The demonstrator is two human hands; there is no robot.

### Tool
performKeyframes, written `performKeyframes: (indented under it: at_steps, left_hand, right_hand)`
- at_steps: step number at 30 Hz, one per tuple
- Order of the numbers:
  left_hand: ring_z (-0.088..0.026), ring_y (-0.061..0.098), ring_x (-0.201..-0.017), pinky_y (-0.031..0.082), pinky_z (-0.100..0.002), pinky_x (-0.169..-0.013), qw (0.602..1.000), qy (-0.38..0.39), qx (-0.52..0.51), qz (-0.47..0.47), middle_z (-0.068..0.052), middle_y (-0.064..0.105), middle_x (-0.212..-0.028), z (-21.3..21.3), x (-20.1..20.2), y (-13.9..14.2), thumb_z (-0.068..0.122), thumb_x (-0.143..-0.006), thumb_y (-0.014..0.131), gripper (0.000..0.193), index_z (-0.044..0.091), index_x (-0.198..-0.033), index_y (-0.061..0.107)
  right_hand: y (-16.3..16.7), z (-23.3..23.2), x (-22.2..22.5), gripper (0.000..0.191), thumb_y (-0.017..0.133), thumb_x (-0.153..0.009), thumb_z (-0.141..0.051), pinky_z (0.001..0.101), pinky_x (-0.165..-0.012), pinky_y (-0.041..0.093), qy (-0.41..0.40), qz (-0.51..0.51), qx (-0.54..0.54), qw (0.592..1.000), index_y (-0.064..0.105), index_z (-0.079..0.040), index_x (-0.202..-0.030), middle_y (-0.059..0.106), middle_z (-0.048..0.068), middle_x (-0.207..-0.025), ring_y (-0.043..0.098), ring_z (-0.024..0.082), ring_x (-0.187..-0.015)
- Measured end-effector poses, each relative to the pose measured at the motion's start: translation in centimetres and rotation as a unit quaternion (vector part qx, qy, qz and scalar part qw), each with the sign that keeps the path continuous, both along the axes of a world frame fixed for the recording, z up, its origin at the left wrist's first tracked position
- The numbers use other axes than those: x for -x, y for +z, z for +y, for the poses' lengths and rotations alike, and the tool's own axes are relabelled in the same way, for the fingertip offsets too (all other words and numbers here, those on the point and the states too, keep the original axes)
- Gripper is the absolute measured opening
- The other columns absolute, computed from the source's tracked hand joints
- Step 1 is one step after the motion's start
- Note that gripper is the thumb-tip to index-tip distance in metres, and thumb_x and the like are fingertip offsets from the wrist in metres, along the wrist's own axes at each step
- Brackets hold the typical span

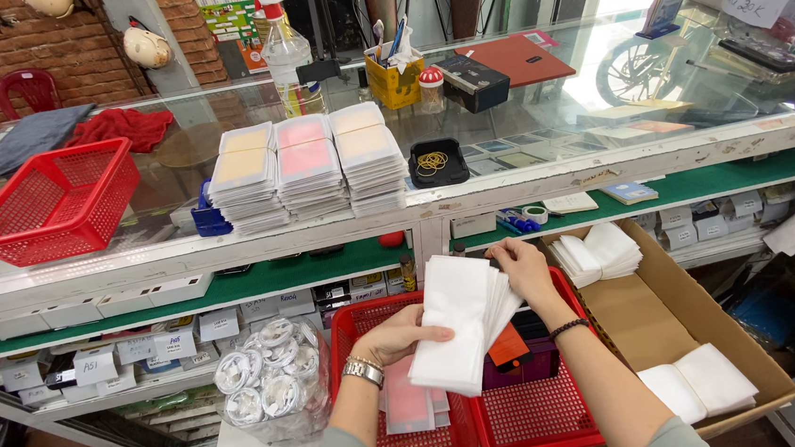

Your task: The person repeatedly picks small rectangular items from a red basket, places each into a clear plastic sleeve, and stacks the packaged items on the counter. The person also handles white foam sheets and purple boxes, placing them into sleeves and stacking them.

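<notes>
Both forearms come up from the bottom edge of the frame, and between them I see my left hand (397,335) pinching the lower part of a fanned stack of white sleeves (458,327), thumb across the front, fingers curled behind. My right hand (526,270) grips the upper right corner of the same stack, fingertips closed on the top sheets. That stack sits at lower centre, held above two red baskets (536,421) that stand side by side. Pink packets (410,404) lie in the left basket; dark phone cases with an orange one (511,347) lie in the right.

To the lower left I see a clear bag of coiled white cables (273,380). At lower right an open cardboard box (697,309) holds more white sleeves, some at its back, some at its front.

Across the middle of the frame runs a glass counter (595,85). On it stand three piles of packaged cases (308,169) at centre, a small black tray of rubber bands (437,163) just right of them, and an empty red basket (51,203) at the left.
</notes>
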State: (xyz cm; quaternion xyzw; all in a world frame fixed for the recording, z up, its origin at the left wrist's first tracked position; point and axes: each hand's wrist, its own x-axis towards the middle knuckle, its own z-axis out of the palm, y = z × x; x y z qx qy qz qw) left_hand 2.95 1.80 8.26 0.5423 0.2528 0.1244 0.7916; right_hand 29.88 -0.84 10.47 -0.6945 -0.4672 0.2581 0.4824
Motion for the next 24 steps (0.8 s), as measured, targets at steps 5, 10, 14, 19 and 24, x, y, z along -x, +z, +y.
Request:
performKeyframes:
  at_steps: [5, 10, 14, 19, 24]
  left_hand:
    - [-0.022, 0.062, -0.123, 0.050, -0.038, -0.106, 0.997, 0.000, 0.010, -0.078, -0.017, 0.063, -0.137, 0.4, 1.0, 0.2, 0.016, -0.080, 0.085, 0.081, -0.007, -0.147, 0.046]
    - [-0.026, 0.060, -0.128, 0.049, -0.042, -0.110, 0.966, 0.173, 0.102, -0.166, -0.015, 0.061, -0.140, -0.1, 2.0, -1.2, 0.015, -0.079, 0.081, 0.081, 0.000, -0.149, 0.041]
    - [-0.028, 0.058, -0.130, 0.048, -0.044, -0.109, 0.950, 0.231, 0.134, -0.162, -0.014, 0.059, -0.141, -0.7, 2.4, -2.5, 0.014, -0.079, 0.078, 0.079, 0.002, -0.148, 0.042]
    - [-0.028, 0.061, -0.128, 0.050, -0.042, -0.105, 0.914, 0.299, 0.238, -0.134, -0.015, 0.063, -0.141, -1.0, 2.8, -4.3, 0.031, -0.088, 0.072, 0.069, 0.001, -0.146, 0.049]
    - [-0.027, 0.066, -0.121, 0.055, -0.040, -0.101, 0.938, 0.295, 0.152, -0.101, -0.014, 0.066, -0.136, -0.8, 3.8, -5.1, 0.029, -0.089, 0.074, 0.064, 0.001, -0.144, 0.052]
  right_hand:
    - [0.2, 1.2, -1.0, 0.024, 0.065, -0.098, -0.020, 0.0272, -0.073, 0.054, 0.105, 0.076, 0.077, 0.989, 0.077, 0.001, -0.102, 0.077, 0.009, -0.093, 0.067, 0.013, -0.079]
    - [-1.4, -0.9, -2.2, 0.026, 0.067, -0.092, -0.023, 0.0253, -0.081, 0.059, 0.251, 0.015, 0.234, 0.939, 0.079, -0.008, -0.109, 0.080, -0.001, -0.100, 0.073, 0.007, -0.088]
    - [-4.9, -4.3, -1.5, 0.027, 0.069, -0.092, -0.022, 0.0245, -0.069, 0.066, 0.365, -0.009, 0.372, 0.854, 0.081, -0.003, -0.107, 0.081, 0.007, -0.093, 0.076, 0.014, -0.080]
    - [-6.3, -5.3, -1.0, 0.026, 0.071, -0.092, -0.023, 0.0307, -0.062, 0.062, 0.332, -0.026, 0.416, 0.846, 0.073, -0.001, -0.104, 0.077, 0.011, -0.090, 0.074, 0.021, -0.076]
    - [-4.7, -2.5, 4.1, 0.057, 0.060, -0.096, -0.047, 0.0368, -0.088, 0.058, 0.204, 0.147, 0.164, 0.954, 0.068, 0.001, -0.126, 0.078, 0.011, -0.111, 0.075, 0.023, -0.102]
